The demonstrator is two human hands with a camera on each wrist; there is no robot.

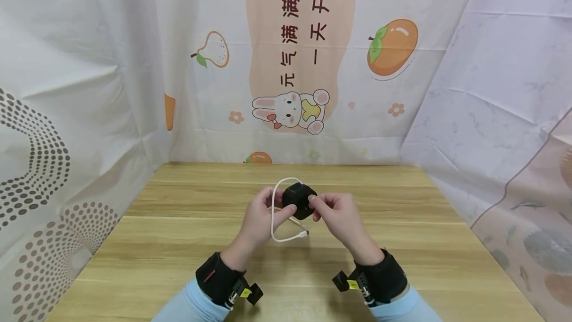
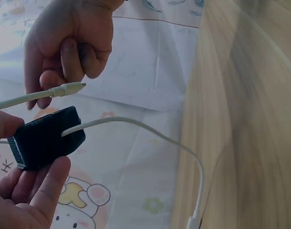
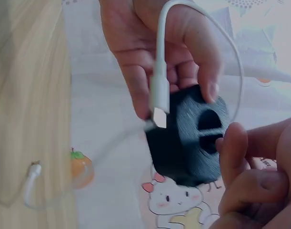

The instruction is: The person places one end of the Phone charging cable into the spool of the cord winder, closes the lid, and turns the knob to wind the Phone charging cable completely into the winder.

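Note:
Over the table, my left hand (image 1: 260,218) holds a small black block-shaped cable winder (image 1: 295,195) between thumb and fingers. In the right wrist view its face shows two dark half-round recesses with a bar between them. My right hand (image 1: 340,212) has bent fingers, and its thumb and fingertip pinch at that recessed face. A white charging cable (image 2: 131,122) comes out of the winder's sides. One end loops over my left hand to a plug (image 3: 159,98) with a metal tip. The other end hangs down to a second small plug (image 3: 35,171).
A wood-grain table (image 1: 178,242) lies below the hands. A printed white curtain (image 1: 214,88) rises at its back edge, with more cloth on both sides. Each wrist wears a black strap (image 1: 384,277) with a small camera.

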